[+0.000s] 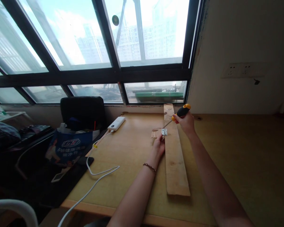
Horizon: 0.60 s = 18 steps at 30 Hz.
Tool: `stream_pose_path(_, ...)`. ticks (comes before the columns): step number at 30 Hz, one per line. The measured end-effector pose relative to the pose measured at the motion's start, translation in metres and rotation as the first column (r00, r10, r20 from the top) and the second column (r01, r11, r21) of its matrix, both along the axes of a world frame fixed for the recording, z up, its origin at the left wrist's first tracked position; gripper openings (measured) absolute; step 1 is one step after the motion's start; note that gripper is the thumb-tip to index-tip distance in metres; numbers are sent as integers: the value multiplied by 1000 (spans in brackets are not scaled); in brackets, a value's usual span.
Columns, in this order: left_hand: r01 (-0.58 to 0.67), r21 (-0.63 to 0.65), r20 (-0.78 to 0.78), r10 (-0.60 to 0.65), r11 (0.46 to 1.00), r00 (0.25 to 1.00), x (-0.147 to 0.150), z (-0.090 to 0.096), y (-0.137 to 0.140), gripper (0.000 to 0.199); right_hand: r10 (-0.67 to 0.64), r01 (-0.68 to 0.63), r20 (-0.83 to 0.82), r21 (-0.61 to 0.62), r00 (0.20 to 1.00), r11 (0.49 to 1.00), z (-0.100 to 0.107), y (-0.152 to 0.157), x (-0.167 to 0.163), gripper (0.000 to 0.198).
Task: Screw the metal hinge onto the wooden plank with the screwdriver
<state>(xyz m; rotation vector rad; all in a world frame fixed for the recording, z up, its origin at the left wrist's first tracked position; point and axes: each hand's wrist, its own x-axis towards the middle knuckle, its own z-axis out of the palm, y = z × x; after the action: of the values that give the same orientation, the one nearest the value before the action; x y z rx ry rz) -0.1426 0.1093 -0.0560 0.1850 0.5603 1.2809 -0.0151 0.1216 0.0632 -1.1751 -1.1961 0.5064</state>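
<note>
My right hand [185, 122] is closed round the yellow-and-black handle of a screwdriver [183, 110]. Its shaft slants down to the left, and the tip meets a silver hinge [164, 132]. The hinge lies across the left edge of a long wooden board [176, 164] and a small wood piece [155, 132] beside it. At the hinge's lower edge, the fingers of my left hand [159, 144] are closed and hold it against the wood; some of them are hidden. Whether a screw sits under the tip is too small to tell.
A white power bank [116, 124] with a white cable [100, 172] lies on the left of the wooden table [132, 151]. Beyond the table's left edge are a black chair [82, 110] and a blue bag [68, 146]. Windows stand behind, with a wall at right.
</note>
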Motion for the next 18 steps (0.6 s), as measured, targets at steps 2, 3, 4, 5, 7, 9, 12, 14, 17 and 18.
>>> stream_pose_path(2,-15,-12,-5,15,1000,1000,1,0,1,13,17,-17,13,11,1000,1000,-2,1,-1,46)
stream_pose_path(3,-21,-18,-10,21,1000,1000,1,-1,1,13,25,-25,15,13,1000,1000,-4,1,-2,46)
stream_pose_path(4,-26,-23,-14,26,999,1000,1,-1,2,12,33,-34,13,10,999,999,-6,2,-2,46)
stream_pose_path(5,-30,-25,-14,30,999,999,1,-2,2,12,40,-40,10,4,999,999,-7,3,-2,47)
stream_pose_path(7,-35,-21,-3,35,999,999,1,-2,3,12,44,-44,2,-14,999,999,-10,5,-2,48)
stream_pose_path(9,-38,-17,15,38,999,999,1,-2,3,12,40,-40,1,-26,999,999,-12,7,-2,48)
stream_pose_path(12,-31,-21,32,32,999,999,1,-2,3,12,43,-43,-8,-26,999,999,-11,7,-2,47)
stream_pose_path(14,-19,-16,37,19,1000,999,1,-2,3,12,46,-46,-15,-20,999,999,-10,6,-2,46)
stream_pose_path(17,-7,-9,14,7,1000,1000,0,-1,3,12,24,-24,-27,-6,999,1000,-8,4,-2,46)
stream_pose_path(18,-16,-5,-13,16,1000,1000,0,-1,3,12,14,-14,-32,-3,999,1000,-7,4,-2,47)
